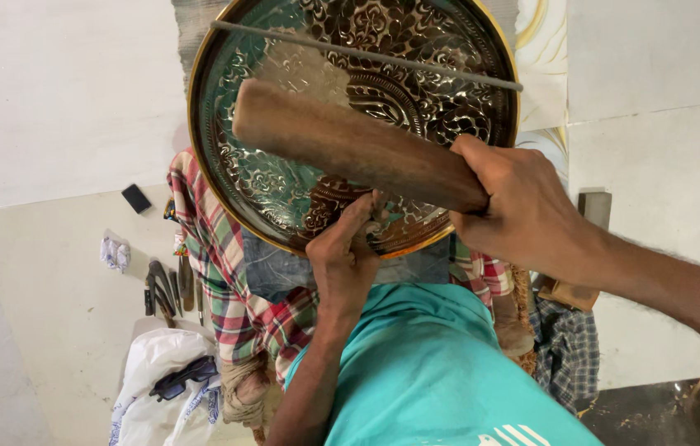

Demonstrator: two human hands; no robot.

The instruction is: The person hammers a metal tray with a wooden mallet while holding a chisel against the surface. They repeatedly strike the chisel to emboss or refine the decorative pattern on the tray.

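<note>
Brass-rimmed and densely embossed with floral scrollwork, the round metal tray [300, 173] filled the upper middle of the view, propped on the person's lap against a checked cloth [218, 272]. The right hand [523, 211], coming in from 3 o'clock, was clenched around the end of a thick wooden mallet [350, 144], whose brown head slanted up toward 10 o'clock across the tray's face. The left hand [346, 256], rising from 6 o'clock, pinched something small against the tray's lower rim; what it gripped was too hidden to tell. A thin metal rod [366, 54] lay across the tray near 12 o'clock. On the pale floor at 9 o'clock lay a cluster of hand tools [170, 289], with a small black block [136, 198] above them and a white bag [156, 388] toward 7 o'clock.
</note>
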